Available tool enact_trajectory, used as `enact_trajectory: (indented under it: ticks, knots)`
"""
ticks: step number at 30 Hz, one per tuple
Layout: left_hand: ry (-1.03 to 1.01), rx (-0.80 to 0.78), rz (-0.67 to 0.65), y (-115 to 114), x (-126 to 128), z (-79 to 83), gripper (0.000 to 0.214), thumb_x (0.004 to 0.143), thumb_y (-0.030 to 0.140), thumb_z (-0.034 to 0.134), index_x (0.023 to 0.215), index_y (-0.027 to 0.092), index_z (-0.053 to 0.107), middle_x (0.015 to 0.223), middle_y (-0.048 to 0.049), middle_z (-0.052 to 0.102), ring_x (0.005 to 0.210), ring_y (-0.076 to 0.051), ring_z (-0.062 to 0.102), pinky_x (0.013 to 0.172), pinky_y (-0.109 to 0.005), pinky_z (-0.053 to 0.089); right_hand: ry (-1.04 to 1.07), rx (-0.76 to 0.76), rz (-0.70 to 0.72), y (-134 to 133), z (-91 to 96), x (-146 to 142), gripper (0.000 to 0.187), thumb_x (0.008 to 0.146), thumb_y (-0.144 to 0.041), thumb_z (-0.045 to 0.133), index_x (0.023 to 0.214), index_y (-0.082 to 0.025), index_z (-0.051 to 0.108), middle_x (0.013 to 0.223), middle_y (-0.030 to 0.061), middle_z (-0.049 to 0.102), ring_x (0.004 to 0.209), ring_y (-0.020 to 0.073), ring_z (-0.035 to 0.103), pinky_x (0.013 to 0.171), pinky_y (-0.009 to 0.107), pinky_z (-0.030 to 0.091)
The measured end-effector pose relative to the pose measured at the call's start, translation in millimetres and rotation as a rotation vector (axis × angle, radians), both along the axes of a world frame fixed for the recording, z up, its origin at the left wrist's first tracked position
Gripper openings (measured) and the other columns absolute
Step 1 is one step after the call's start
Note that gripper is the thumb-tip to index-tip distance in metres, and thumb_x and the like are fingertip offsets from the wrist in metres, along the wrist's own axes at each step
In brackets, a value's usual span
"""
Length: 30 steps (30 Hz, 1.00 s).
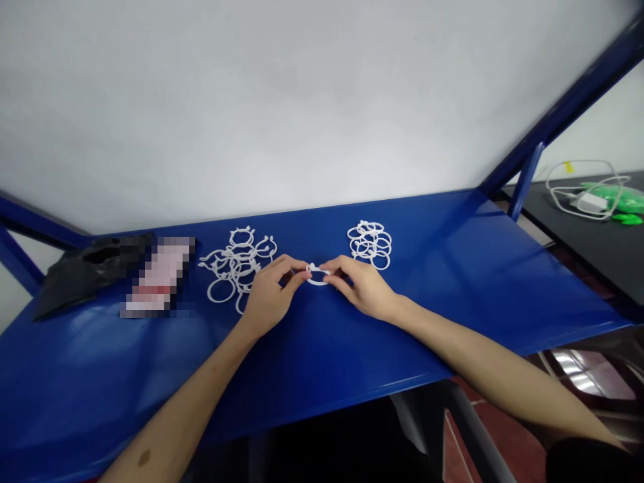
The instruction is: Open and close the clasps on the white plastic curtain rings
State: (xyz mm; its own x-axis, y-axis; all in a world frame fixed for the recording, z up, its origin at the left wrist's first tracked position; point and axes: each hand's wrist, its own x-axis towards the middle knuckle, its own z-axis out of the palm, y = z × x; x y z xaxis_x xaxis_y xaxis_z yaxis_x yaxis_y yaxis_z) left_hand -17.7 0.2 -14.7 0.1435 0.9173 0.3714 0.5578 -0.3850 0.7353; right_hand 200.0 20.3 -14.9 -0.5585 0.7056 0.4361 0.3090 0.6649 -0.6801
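Observation:
Both hands meet over the middle of a blue shelf (453, 282). Between them is one white plastic ring (316, 276). My left hand (272, 292) pinches its left side with fingers closed. My right hand (359, 285) pinches its right side the same way. Left of my left hand lies a loose pile of white rings (236, 265), several of them spread out and overlapping. Behind my right hand sits a tighter stack of white rings (370, 244).
A black bag (85, 272) and a blurred pink-and-white packet (158, 275) lie at the shelf's left. A blue frame post (526, 178) rises at the right. Beyond it, a dark table holds a white cable with charger (586, 194) and green items (621, 201). A white wall stands behind.

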Motion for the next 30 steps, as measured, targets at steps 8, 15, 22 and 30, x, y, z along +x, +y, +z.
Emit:
enact_trajectory:
  ticks: [8,15,22,30]
  knots:
    - [-0.019,0.065,0.044,-10,12,-2.9,0.015,0.089,0.016,0.064,0.076,0.020,0.067,0.070,0.0039,0.063,0.059,-0.009,0.055,0.059,-0.023,0.044,-0.025,-0.014,0.081,-4,6.0,3,0.016,0.104,-0.023,0.049,0.099,-0.018,0.064,0.094,0.0066,0.071,0.085,0.0169,0.070,0.076,0.030,0.056]
    - [0.017,0.168,0.012,-11,13,-7.5,0.015,0.089,0.011,0.062,0.077,0.019,0.065,0.072,0.0036,0.064,0.065,-0.009,0.059,0.064,-0.022,0.046,-0.080,0.023,0.130,-5,3.9,5,0.021,0.105,-0.022,0.044,0.101,-0.017,0.063,0.098,0.0093,0.070,0.089,0.0183,0.069,0.079,0.033,0.057]
    - [0.046,0.185,-0.007,-12,12,-8.5,0.014,0.090,0.014,0.061,0.078,0.020,0.066,0.074,0.0023,0.066,0.067,-0.011,0.061,0.066,-0.023,0.048,-0.133,0.061,0.171,-3,6.6,7,0.024,0.106,-0.022,0.040,0.105,-0.016,0.064,0.097,0.0089,0.070,0.087,0.0180,0.066,0.078,0.033,0.056]
    - [-0.018,0.041,0.052,-10,12,0.7,0.012,0.091,0.023,0.063,0.081,0.021,0.070,0.073,0.0015,0.067,0.062,-0.012,0.059,0.062,-0.026,0.049,-0.116,0.094,0.047,-4,8.3,3,0.023,0.106,-0.022,0.041,0.105,-0.016,0.063,0.095,0.0087,0.067,0.084,0.0180,0.065,0.076,0.033,0.055]
